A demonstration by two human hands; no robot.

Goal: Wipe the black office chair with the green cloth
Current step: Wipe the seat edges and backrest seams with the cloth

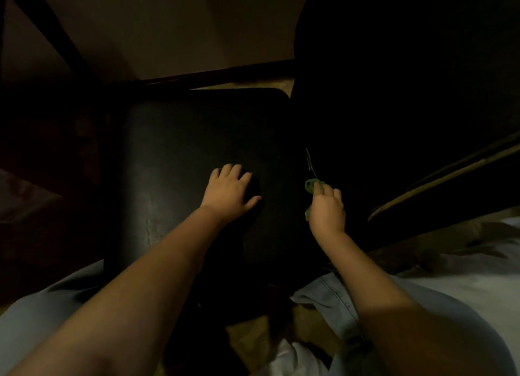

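- Head view, very dim: looking down onto the seat of the black office chair (183,150), straight ahead and close.
- Bracing with the left hand (232,191), laid flat on the seat's right half, fingers straight and spread, holding nothing.
- Gripping the green cloth (311,184), bunched in the right hand (327,211) at the seat's right edge, fingers curled round it; only scraps of green showing above and beside the knuckles.
- Cannot tell whether the cloth touches the chair or hangs just off it; too dark.
- Judged as wiping along the gap between the seat and the dark mass (394,108) on the right, probably the backrest.
- Next, likely: pressing the cloth down and dragging it along that edge or across the seat, with the bracing hand kept out of the stroke.
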